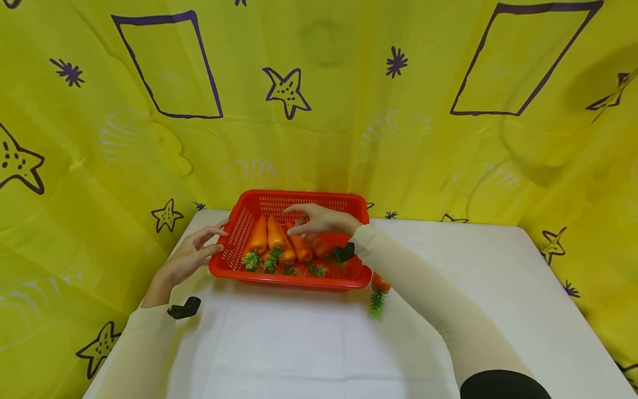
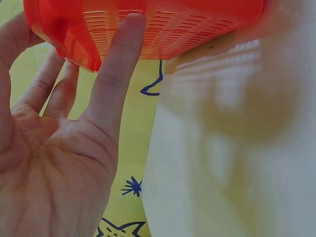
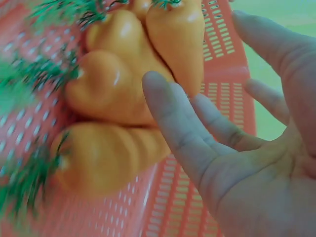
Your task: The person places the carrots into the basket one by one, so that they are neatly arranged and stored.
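Observation:
A red plastic basket [image 1: 291, 282] holds several orange carrots [image 1: 259, 235] with green leafy tops. My left hand [image 1: 184, 260] is at the basket's left end, its fingers spread along the rim; in the left wrist view one extended finger [image 2: 116, 69] touches the slotted outer wall. Over the carrots, inside the basket's right half, hovers my right hand [image 1: 319, 219], fingers parted and nothing between them. The right wrist view shows its fingertips close to the carrots [image 3: 98, 89]; whether they touch cannot be told. My right wrist hides part of the basket's right side.
One more carrot [image 1: 380, 284] lies on the white table [image 1: 279, 343] outside the basket, just off its front right corner and partly hidden by the basket and my right sleeve. A yellow patterned curtain [image 1: 329, 149] stands close behind the basket and along both sides.

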A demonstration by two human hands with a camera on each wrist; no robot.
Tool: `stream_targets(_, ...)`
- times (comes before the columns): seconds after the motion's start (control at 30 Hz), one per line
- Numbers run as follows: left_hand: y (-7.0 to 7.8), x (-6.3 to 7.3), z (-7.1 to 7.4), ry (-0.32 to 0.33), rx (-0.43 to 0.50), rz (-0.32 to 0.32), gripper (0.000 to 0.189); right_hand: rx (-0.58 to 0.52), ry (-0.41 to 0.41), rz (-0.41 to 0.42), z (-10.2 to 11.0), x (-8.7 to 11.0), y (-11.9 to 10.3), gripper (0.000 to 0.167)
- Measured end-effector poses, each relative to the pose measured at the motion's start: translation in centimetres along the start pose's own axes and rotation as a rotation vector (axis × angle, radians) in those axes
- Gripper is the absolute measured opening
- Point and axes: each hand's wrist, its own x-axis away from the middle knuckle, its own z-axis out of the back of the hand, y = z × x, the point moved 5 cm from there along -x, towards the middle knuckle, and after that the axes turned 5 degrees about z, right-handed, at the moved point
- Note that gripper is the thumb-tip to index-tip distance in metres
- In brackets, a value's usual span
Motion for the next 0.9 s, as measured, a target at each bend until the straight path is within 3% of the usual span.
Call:
stream_targets(0.27,-0.4,-0.2,0.1,-0.012,0.011,0.004,0.03,0.096,0.104,0.054,2.5,4.8,-0.3,0.068)
stream_targets(0.9,-0.3,-0.1,-0.1,-0.026,0.059,0.0,0.027,-0.02,0.32,0.065,7.5,17.7,2.2,0.067)
